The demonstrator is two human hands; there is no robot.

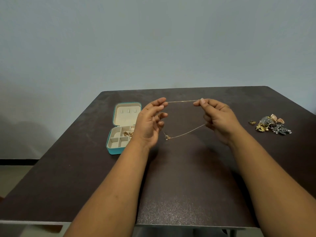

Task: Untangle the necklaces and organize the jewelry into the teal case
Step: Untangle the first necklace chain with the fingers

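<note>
A thin gold necklace (183,101) is stretched in the air between my two hands above the dark table (188,168). My left hand (150,122) pinches one end between thumb and forefinger. My right hand (217,117) pinches the other end, and the chain loops down from both hands to a small gold pendant (168,138) hanging between them. The teal case (113,149) lies open on the table to the left of my left hand, with cream compartments and some gold jewelry (127,133) in one of them.
A heap of loose jewelry (271,124), gold and dark grey pieces, lies at the table's right side, with a single gold ring (251,122) just left of it. A pale wall stands behind the table.
</note>
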